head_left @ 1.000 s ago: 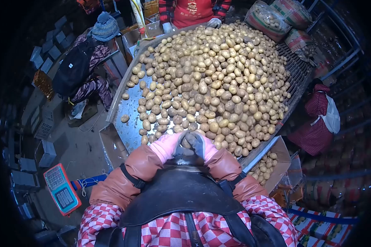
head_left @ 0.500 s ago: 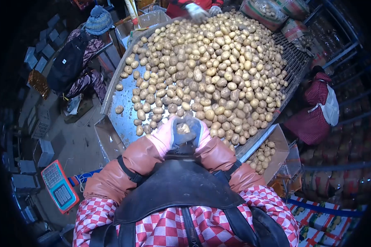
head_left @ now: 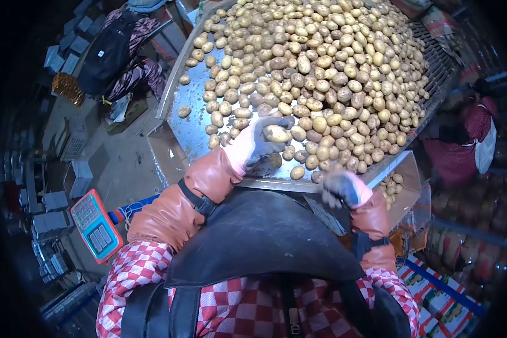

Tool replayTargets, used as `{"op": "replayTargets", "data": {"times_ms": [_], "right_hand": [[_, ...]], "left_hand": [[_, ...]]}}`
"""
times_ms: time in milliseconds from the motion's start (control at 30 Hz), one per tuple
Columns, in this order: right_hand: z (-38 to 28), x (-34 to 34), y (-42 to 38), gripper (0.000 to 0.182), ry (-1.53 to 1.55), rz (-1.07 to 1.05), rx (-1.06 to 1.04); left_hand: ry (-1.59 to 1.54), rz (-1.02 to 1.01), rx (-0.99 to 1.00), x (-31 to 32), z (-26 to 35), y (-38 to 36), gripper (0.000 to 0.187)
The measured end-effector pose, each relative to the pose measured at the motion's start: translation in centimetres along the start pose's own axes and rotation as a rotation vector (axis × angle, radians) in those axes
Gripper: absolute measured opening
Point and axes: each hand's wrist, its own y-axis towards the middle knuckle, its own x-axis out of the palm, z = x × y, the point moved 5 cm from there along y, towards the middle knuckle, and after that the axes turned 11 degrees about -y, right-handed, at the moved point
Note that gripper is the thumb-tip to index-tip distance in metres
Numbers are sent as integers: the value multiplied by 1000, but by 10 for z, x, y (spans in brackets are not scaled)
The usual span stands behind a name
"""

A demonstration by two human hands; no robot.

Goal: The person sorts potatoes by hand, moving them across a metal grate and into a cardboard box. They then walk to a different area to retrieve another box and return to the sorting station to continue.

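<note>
My left hand (head_left: 262, 139), in a grey-palmed glove, is curled round a potato (head_left: 276, 133) at the near side of the heap. Other potatoes (head_left: 321, 85) lie close by its fingertips on the metal sorting table (head_left: 194, 132). My right hand (head_left: 343, 188), gloved too, is over the table's near edge at the right, fingers pointing down and smeared by motion. A potato (head_left: 318, 177) lies just beside those fingers. I cannot tell whether the right hand holds anything.
Right of the table stands a cardboard box (head_left: 407, 191) with potatoes in it. A red-rimmed scale (head_left: 97, 226) is at my left. One person (head_left: 110, 56) bends at the far left; another (head_left: 462, 138) is at the right. A slatted grate (head_left: 442, 73) edges the table.
My hands, together in front of my chest before, are now apart: the left over the potatoes, the right out to the right by the table edge. The view has shifted down toward the near edge.
</note>
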Motion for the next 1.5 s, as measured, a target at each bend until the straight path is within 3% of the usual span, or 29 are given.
{"op": "replayTargets", "data": {"times_ms": [33, 100, 167, 233, 300, 367, 400, 433, 500, 533, 567, 633, 700, 733, 800, 833, 900, 967, 1033, 1067, 1100, 1133, 1167, 1200, 1267, 1300, 1333, 1433, 1500], "right_hand": [[28, -3, -12, 40, 88, -87, 182], [32, -2, -45, 44, -956, 72, 195], [9, 10, -45, 55, -1149, 193, 348], [-16, 10, -29, 60, -950, 713, -101], [-12, 25, 11, 72, -292, 569, -252], [-39, 46, 35, 73, -600, 520, -162], [-18, 33, 62, 71, -556, 580, -308], [-41, 41, 53, 73, -639, 621, -325], [-13, 35, 79, 69, -690, 627, -445], [-25, 43, 75, 58, -807, 644, -408], [-31, 48, 78, 58, -812, 633, -411], [-37, 56, 87, 59, -160, 399, -488], [-51, 62, 91, 61, -98, 328, -389], [-48, 61, 101, 61, -15, 284, -394], [-49, 67, 107, 64, 166, 194, -417], [-52, 68, 106, 66, 187, 182, -417], [-61, 74, 103, 63, 365, -1, -347], [-56, 69, 106, 55, 351, 64, -386], [-42, 56, 117, 55, 569, -67, -375], [-42, 55, 122, 55, 838, -49, -299], [-46, 54, 122, 44, 880, 13, -256], [-32, 44, 127, 40, 875, -95, -261], [-30, 40, 127, 50, 866, -201, -266], [-24, 33, 128, 50, 866, -200, -269], [-28, 29, 123, 68, 789, -16, -113], [-30, 26, 122, 68, 787, -11, -120], [-30, 24, 122, 72, 786, -17, -67], [-27, 20, 124, 73, 810, 4, -6], [-12, 14, 135, 83, 762, 8, 22]], "left_hand": [[-40, 58, -177, 3, 1, 1, 59], [-185, 53, -174, -4, -18, 4, 58], [144, 73, -125, 3, -2, 4, 45], [58, -15, -279, 15, -17, 12, 42], [86, -118, -295, 28, -41, 17, 33], [56, -69, -222, 36, -57, 13, 32], [213, -322, -322, 42, -55, 20, 39], [214, -322, -319, 40, -61, 18, 39], [160, -203, -423, 29, -67, 12, 48], [203, -156, -485, 25, -63, 8, 55], [200, -144, -484, 27, -42, 7, 55], [157, 98, -666, 17, -21, 4, 55], [-127, 323, -649, 1, -53, 5, 53], [-70, 287, -435, -14, -81, 12, 53], [-399, 246, -428, -12, -74, 4, 52], [-796, 232, -624, 10, -38, -8, 52], [-926, 376, -464, 10, -42, -8, 44], [-690, 291, -606, -42, -54, -38, 39], [-420, 574, -578, -62, -16, -64, 38], [-504, 728, -483, -83, -20, -87, 38], [-553, 793, -325, -117, -42, -113, 38], [-379, 861, -283, -142, -48, -137, 36], [-515, 1016, -274, -147, -44, -161, 32], [-325, 1291, -432, -172, -60, -184, 31], [-179, 1354, -307, -211, -116, -251, 27], [-196, 1306, -464, -211, -129, -271, 23], [-62, 1107, -637, -213, -148, -294, 24], [1119, 528, -1046, -172, -114, -271, 42], [1117, 630, -418, -140, -64, -203, 47]]}}
